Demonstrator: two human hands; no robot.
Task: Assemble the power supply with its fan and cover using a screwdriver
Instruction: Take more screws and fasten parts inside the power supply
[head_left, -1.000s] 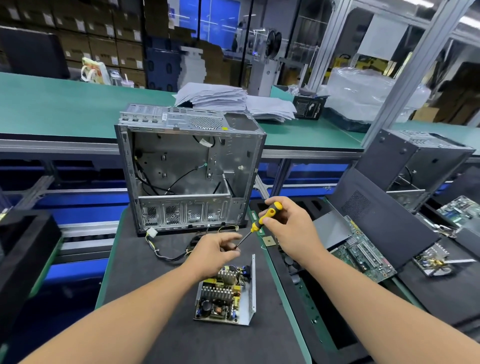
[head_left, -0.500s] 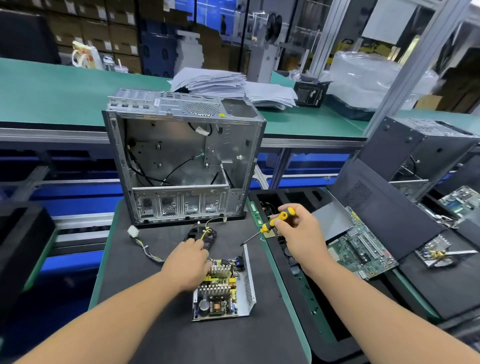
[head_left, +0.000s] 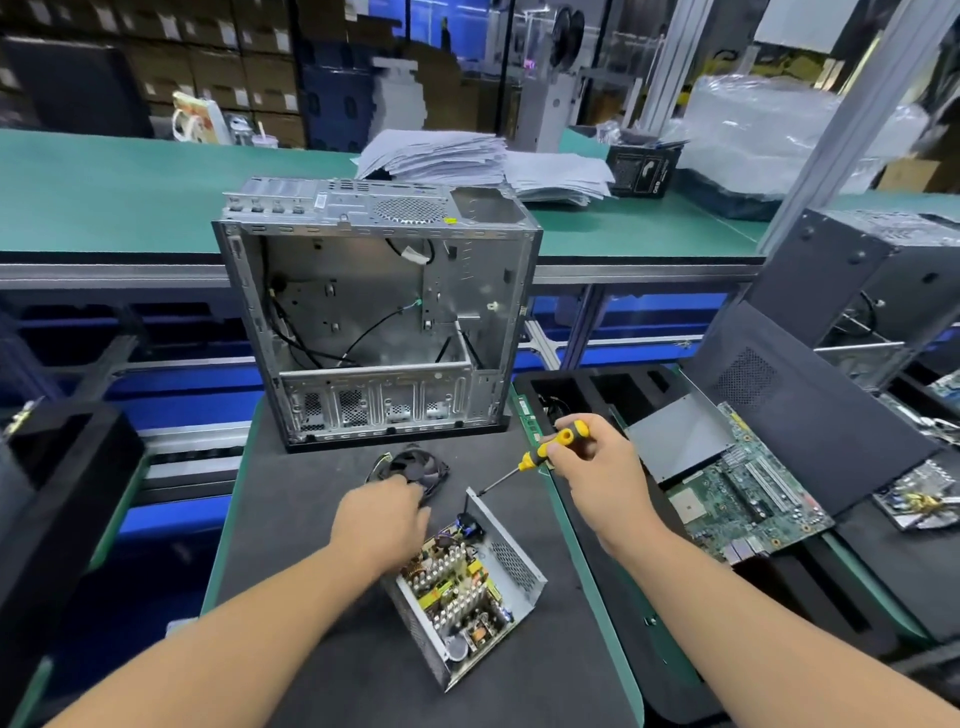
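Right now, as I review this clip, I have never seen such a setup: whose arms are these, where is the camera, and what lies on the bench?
No robot here: a person wears a camera on the head, looking down at their own bare arms. The right hand holds a yellow and black screwdriver in its grip. The left hand reaches to a black fan, though whether it grasps the fan is hidden. Nearest lies an open power supply, its circuit board exposed. Behind stands an empty computer case, all on a dark mat. A motherboard lies to the right.
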